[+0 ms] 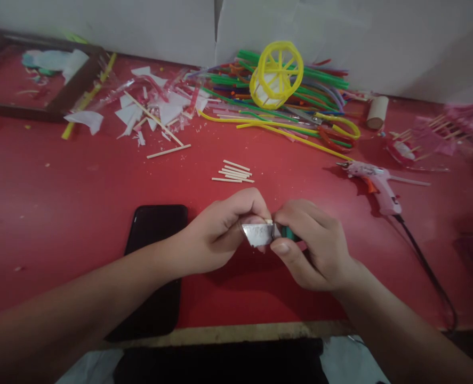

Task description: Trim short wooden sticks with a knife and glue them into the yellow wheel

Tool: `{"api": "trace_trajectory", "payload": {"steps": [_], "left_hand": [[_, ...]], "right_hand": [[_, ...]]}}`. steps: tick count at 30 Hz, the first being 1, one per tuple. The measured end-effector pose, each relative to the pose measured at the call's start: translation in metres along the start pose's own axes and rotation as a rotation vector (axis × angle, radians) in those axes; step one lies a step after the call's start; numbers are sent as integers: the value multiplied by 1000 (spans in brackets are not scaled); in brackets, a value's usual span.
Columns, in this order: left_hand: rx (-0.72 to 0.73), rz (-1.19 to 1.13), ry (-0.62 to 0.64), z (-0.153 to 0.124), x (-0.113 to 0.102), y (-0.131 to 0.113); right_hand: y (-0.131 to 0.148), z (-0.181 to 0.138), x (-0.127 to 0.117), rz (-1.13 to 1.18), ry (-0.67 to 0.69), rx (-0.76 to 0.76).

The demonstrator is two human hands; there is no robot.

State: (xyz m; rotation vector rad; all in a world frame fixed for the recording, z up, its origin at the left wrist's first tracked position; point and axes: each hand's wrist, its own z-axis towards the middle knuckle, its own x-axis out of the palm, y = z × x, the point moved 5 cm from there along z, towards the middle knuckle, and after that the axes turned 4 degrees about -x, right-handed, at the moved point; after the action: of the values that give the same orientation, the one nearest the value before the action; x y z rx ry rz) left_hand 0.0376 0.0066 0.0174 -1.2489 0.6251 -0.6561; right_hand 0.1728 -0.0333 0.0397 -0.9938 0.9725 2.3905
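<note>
Phone (156,226): black
Tabletop (80,213): red, beneath phone
Blade (257,235): silver, dark-specked, right of phone
Knife handle (288,233): green, farther right of phone
Short sticks (235,174): cream, beyond phone, rightward
Glue gun (386,194): pink, far right of phone

Over to the tabletop (80,213): black phone (156,226) at eight o'clock, dark frame (82,82) at ten, paper scraps (174,109) at eleven! Yellow drum (281,68) sits atop pipe cleaners (324,77) at one, cardboard tube (377,112) at two, pink glue gun (384,189) at three.
</note>
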Motion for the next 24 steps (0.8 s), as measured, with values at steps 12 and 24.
{"api": "trace_trajectory", "payload": {"steps": [12,24], "left_hand": [[-80,-80,14,2,1,2],[24,-21,-5,1,-1,-3]], "right_hand": [[2,-1,1,19,2,-13],[-29,-11,-37,-210,-267,194]]}}
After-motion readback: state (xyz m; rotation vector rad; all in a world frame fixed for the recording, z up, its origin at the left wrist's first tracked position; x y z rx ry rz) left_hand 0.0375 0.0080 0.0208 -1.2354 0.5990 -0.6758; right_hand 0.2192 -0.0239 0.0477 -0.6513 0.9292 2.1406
